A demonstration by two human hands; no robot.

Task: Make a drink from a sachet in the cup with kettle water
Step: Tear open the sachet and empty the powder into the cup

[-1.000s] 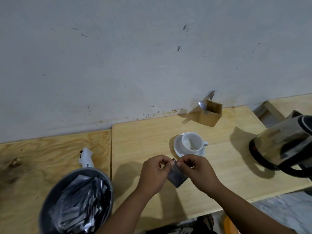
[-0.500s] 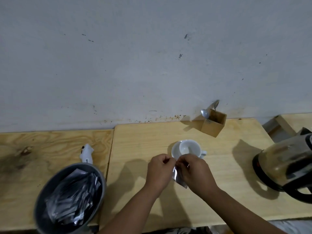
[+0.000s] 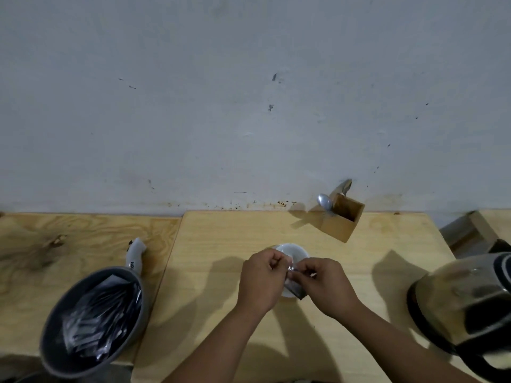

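Observation:
My left hand (image 3: 261, 280) and my right hand (image 3: 325, 286) pinch the top edge of a small silver sachet (image 3: 296, 288) between them. The sachet hangs directly over the white cup (image 3: 293, 251), which stands on a white saucer (image 3: 287, 293) mostly hidden under my hands. A steel kettle (image 3: 464, 308) with a black base and handle stands at the right edge of the wooden table (image 3: 221, 244).
A grey pan (image 3: 55, 346) full of several silver sachets sits at the left, its pale handle (image 3: 135, 257) pointing toward the wall. A wooden box (image 3: 344, 221) holding a metal spoon (image 3: 325, 201) stands near the wall behind the cup.
Both hands have carried the sachet from in front of the cup to over it. The camera view has tilted, so the table sits lower in frame.

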